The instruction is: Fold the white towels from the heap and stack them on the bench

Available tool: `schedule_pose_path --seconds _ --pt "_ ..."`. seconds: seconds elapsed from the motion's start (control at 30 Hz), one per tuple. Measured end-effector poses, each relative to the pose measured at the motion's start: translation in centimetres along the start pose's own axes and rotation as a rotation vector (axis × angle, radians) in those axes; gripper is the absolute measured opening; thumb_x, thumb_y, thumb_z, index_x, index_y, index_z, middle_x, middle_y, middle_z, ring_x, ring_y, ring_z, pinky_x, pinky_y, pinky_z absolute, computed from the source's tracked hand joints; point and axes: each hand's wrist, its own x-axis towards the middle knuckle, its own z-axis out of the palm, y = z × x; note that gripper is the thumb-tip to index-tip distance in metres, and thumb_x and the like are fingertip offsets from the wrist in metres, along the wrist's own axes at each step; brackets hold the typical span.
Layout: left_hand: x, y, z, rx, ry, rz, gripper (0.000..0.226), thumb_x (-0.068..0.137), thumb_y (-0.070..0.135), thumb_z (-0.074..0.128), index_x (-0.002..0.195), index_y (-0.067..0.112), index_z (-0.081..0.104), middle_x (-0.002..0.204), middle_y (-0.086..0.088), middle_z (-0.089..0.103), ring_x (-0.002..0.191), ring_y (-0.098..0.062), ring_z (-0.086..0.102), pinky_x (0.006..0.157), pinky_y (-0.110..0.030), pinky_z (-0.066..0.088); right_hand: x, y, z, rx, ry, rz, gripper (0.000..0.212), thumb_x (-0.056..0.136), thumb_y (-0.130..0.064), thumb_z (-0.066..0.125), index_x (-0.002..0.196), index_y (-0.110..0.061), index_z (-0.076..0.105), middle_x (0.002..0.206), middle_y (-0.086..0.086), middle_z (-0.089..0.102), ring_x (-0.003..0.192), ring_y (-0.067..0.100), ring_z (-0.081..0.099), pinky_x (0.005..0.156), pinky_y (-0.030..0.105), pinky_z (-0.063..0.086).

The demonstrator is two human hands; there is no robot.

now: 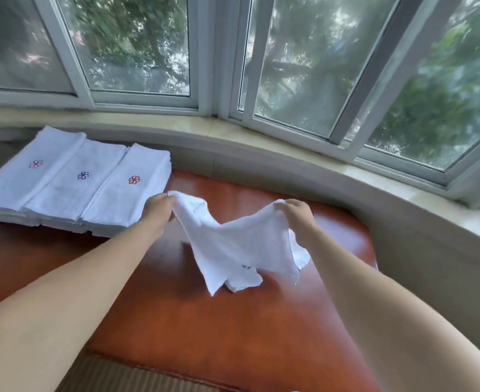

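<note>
holding a white towel [241, 244] up between both hands, we have it spread above the red-brown bench [193, 321]. our left hand [159, 207] pinches one upper corner, fingers curled tight round the cloth; our right hand [298, 215] grips the other upper corner the same way, knuckles toward us. the towel sags in the middle between the two hands and hangs down crumpled, its lower corners reaching the bench top or just above it; we cannot tell whether they touch. a bit of dark blue stitching shows near its lower edge, mostly hidden in a fold.

to the left on the bench lie three stacks of folded towels, side by side and touching. the left stack [32, 171] carries a pink flower mark on top, the middle stack [74, 185] a purple one, and the right stack [125, 193] a red one. our left hand is just beside the right stack's near corner.

beyond the bench runs a pale curved sill [261, 137], and above it a bay window [137, 46] with white frames, green trees blurred behind the glass. at the bottom edge, below the bench, we see a strip of ribbed tan surface [137, 377].
</note>
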Motion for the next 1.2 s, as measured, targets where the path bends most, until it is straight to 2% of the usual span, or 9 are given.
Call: schedule_pose_path --seconds 0.2,0.3,0.43,0.57,0.7,0.77,0.9,1.07,1.2 --pt "-1.0 6.4 -2.3 -0.021 -0.006 0.113 0.009 0.088 0.016 0.057 0.094 0.020 0.061 0.091 -0.006 0.051 0.085 -0.021 0.046 0.081 -0.035 0.038 -1.4 -5.0 -1.7 0.183 0.019 -0.048 0.020 0.087 -0.038 0.074 0.085 -0.018 0.073 0.075 0.005 0.054 0.068 0.022 0.048 0.065 0.034 0.040" --pt "-1.4 7.5 -4.1 -0.001 -0.006 0.141 0.010 0.090 0.014 0.054 0.083 0.019 0.057 0.086 -0.006 0.047 0.083 -0.021 0.041 0.078 -0.035 0.035 -2.0 -5.8 -1.6 0.239 0.018 -0.015 0.020 0.081 -0.031 0.072 0.065 -0.021 0.064 0.054 -0.004 0.042 0.052 0.019 0.037 0.053 0.027 0.035" --pt "-1.0 7.6 -6.2 0.102 0.010 0.206 0.018 0.095 0.019 0.054 0.078 0.024 0.054 0.078 -0.002 0.047 0.080 -0.022 0.040 0.072 -0.033 0.036 -2.4 -6.0 -1.3 0.193 0.041 0.046 0.024 0.072 -0.026 0.066 0.066 -0.019 0.044 0.060 0.000 0.029 0.062 0.022 0.029 0.047 0.021 0.030" --pt "0.0 6.9 -7.8 0.202 0.031 0.237 0.022 0.099 0.026 0.056 0.078 0.029 0.054 0.087 -0.003 0.051 0.079 -0.021 0.045 0.079 -0.034 0.039 -2.3 -6.0 -0.7 0.151 0.035 -0.009 0.022 0.076 -0.018 0.066 0.067 -0.018 0.046 0.067 0.004 0.033 0.068 0.027 0.034 0.059 0.031 0.039" --pt "0.7 6.8 -9.6 0.203 0.073 0.180 0.009 0.096 0.028 0.057 0.091 0.021 0.062 0.089 -0.006 0.051 0.082 -0.022 0.044 0.077 -0.034 0.039 -1.6 -5.6 -0.4 0.123 0.071 -0.040 0.016 0.085 -0.012 0.068 0.096 -0.023 0.071 0.086 0.005 0.062 0.074 0.022 0.058 0.064 0.027 0.049" --pt "1.0 6.8 -10.4 0.178 0.093 0.144 0.009 0.095 0.026 0.059 0.099 0.020 0.064 0.094 -0.004 0.057 0.084 -0.024 0.049 0.079 -0.034 0.045 -1.0 -5.3 -0.3 0.141 0.101 -0.041 0.018 0.088 -0.011 0.067 0.095 -0.024 0.076 0.088 0.005 0.067 0.072 0.020 0.063 0.061 0.026 0.053" --pt "1.4 7.3 -11.9 0.066 0.128 0.102 0.012 0.096 0.022 0.059 0.106 0.026 0.062 0.097 0.000 0.061 0.082 -0.019 0.056 0.075 -0.033 0.050 -0.1 -5.5 -0.1 0.184 0.144 -0.023 0.020 0.090 -0.007 0.063 0.088 -0.022 0.077 0.094 0.007 0.069 0.082 0.024 0.065 0.079 0.035 0.059" --pt "1.3 7.5 -13.5 -0.034 0.024 0.030 0.013 0.097 0.023 0.066 0.110 0.023 0.067 0.098 0.001 0.063 0.085 -0.018 0.058 0.080 -0.031 0.053 0.2 -5.8 0.0 0.154 -0.058 0.048 0.029 0.088 0.002 0.061 0.105 -0.017 0.074 0.106 0.012 0.065 0.092 0.026 0.062 0.080 0.034 0.055" --pt "1.1 7.3 -14.2 -0.097 -0.040 0.014 0.027 0.094 0.019 0.071 0.121 0.015 0.068 0.101 -0.004 0.066 0.081 -0.020 0.062 0.077 -0.030 0.054 0.7 -6.5 0.2 0.257 -0.115 0.057 0.039 0.088 0.002 0.066 0.123 -0.016 0.068 0.098 0.011 0.061 0.085 0.024 0.058 0.075 0.031 0.050"
